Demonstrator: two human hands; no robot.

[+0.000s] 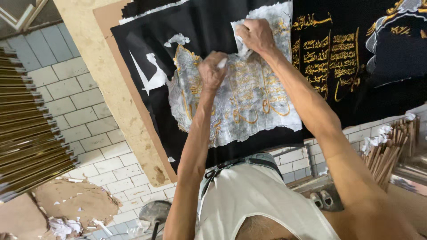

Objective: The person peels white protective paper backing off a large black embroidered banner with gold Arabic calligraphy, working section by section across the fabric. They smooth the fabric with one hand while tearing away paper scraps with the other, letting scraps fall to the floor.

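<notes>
While both arms stretch fwd, right hand (255, 34) and left hand (212, 70) pinch white backing paper (249, 102).

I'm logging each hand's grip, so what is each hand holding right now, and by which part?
The right hand pinches a torn upper edge of the white backing paper on the black embroidered cloth. The left hand is fisted around a small white piece; its grip point cannot be told.
</notes>
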